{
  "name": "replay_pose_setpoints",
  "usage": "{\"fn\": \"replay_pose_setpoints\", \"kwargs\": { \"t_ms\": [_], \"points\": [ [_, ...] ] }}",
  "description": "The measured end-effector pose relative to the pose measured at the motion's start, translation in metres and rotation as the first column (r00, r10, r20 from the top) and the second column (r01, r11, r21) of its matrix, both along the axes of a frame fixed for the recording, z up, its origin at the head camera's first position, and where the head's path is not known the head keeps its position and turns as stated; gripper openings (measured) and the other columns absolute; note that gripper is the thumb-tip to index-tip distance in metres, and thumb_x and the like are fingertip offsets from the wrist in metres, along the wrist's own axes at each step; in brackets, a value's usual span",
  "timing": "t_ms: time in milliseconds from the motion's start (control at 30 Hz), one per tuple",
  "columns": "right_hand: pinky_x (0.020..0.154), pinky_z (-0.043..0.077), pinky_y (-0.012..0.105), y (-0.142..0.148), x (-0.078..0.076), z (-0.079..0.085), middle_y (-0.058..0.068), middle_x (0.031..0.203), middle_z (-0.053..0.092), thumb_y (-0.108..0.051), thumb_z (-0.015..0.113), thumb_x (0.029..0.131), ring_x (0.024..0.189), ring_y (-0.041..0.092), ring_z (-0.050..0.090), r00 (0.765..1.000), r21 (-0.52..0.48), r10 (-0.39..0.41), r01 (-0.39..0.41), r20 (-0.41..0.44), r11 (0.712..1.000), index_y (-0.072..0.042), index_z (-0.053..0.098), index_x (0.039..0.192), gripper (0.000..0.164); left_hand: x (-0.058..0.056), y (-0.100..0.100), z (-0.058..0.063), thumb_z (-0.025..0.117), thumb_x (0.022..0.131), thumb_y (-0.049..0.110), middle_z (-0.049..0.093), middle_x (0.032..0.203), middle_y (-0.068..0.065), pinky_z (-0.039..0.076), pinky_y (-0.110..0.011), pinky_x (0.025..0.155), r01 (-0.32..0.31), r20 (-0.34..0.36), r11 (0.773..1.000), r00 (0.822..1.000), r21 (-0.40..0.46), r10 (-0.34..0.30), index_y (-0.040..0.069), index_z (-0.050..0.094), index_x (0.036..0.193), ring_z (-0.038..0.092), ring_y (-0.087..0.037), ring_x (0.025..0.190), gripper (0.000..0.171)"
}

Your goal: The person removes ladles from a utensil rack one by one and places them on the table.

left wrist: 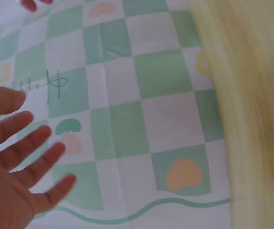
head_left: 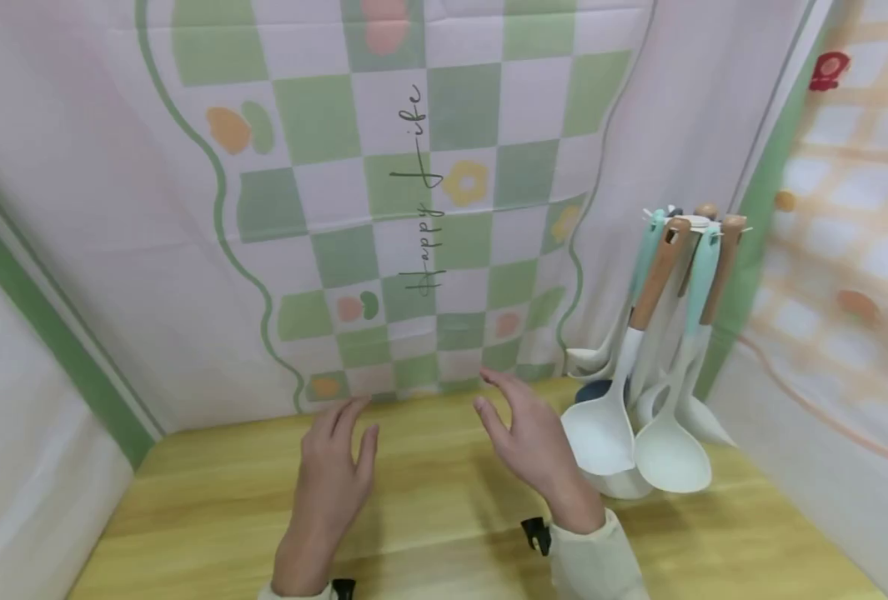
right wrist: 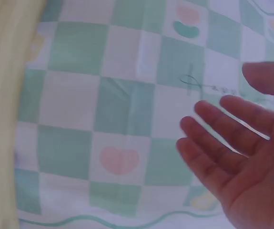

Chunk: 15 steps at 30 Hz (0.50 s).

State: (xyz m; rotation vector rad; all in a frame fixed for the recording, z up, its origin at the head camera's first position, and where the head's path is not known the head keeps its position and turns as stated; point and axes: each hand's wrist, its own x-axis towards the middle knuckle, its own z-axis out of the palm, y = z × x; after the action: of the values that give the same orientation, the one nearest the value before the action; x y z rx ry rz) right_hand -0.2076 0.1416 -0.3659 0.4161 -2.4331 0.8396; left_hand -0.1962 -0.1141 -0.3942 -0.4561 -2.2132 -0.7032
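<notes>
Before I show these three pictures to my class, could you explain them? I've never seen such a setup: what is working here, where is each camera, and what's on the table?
No machine is in view, just a person's bare hands. The wide picture comes from a camera worn on the head; the other two come from cameras on each wrist. The left hand and right hand are apart, fingers relaxed, holding nothing. Beside the right hand, on the wood-patterned table, is a group of upright kitchen utensils. Behind is a checkered cloth.
</notes>
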Motion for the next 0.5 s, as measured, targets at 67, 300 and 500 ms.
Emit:
{"fn": "replay_pose_setpoints", "kwargs": {
  "t_ms": [67, 300, 500],
  "points": [
    [0.093, 0.055, 0.047, 0.004, 0.002, 0.006, 0.008, 0.122, 0.068, -0.022, 0.062, 0.097, 0.112, 0.028, 0.065, 0.994, -0.072, 0.0, -0.008, -0.11, 0.997, -0.007, 0.062, 0.129, 0.035, 0.0, 0.003, 0.004, 0.07, 0.089, 0.008, 0.066, 0.111, -0.013, 0.058, -0.044, 0.084, 0.02, -0.068, 0.999, 0.998, 0.044, -0.017, 0.003, 0.064, 0.118, 0.064, -0.027, 0.1, 0.03],
    [0.079, 0.054, 0.013, 0.032, 0.016, 0.03, 0.011, 0.097, 0.074, -0.001, 0.066, 0.09, 0.086, 0.017, 0.069, 0.922, -0.27, -0.09, -0.017, -0.378, 0.963, 0.0, 0.07, 0.109, 0.019, 0.009, 0.016, 0.011, 0.071, 0.083, -0.006, 0.066, 0.085, -0.004, 0.051, -0.019, 0.057, 0.132, -0.18, 0.973, 0.979, 0.187, -0.098, 0.003, 0.068, 0.1, 0.057, -0.008, 0.067, 0.02],
    [0.073, 0.047, 0.004, 0.09, 0.039, 0.081, 0.017, 0.094, 0.073, -0.001, 0.067, 0.089, 0.078, -0.008, 0.059, 0.848, -0.374, -0.305, 0.139, -0.433, 0.917, 0.002, 0.072, 0.105, 0.017, 0.019, 0.057, 0.013, 0.073, 0.082, -0.003, 0.066, 0.083, -0.001, 0.051, -0.016, 0.056, 0.232, -0.146, 0.943, 0.969, 0.238, -0.201, 0.005, 0.068, 0.098, 0.056, -0.003, 0.065, 0.018]
  ]
}}
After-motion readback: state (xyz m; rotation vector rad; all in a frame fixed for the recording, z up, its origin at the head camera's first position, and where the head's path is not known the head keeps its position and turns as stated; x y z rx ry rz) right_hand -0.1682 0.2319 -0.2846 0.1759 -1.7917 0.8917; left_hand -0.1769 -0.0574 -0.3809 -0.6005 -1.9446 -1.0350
